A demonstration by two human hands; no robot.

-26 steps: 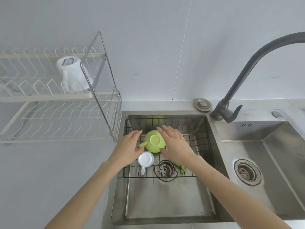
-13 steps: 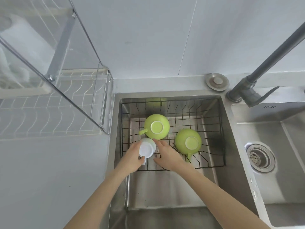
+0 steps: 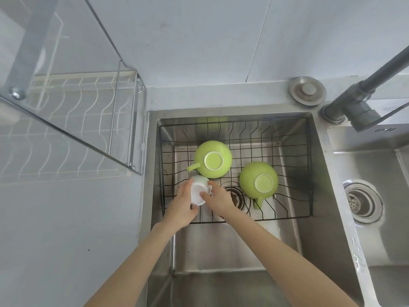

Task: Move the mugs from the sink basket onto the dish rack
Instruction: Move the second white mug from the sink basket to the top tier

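Observation:
A black wire sink basket hangs in the left sink bowl. Two green mugs stand upside down in it: one at the back left with its handle to the left, the other to the right with its handle toward me. A small white mug, also bottom up, sits at the basket's front left. My left hand wraps its left side and my right hand grips its right side. The white wire dish rack stands on the counter to the left.
A dark faucet rises at the back right, beside a round metal plug. The right sink bowl holds a drain strainer. The rack's metal frame bar crosses close above the counter at the left.
My view has moved closer and lower over the sink. Both hands have left the back green mug and closed around the white mug.

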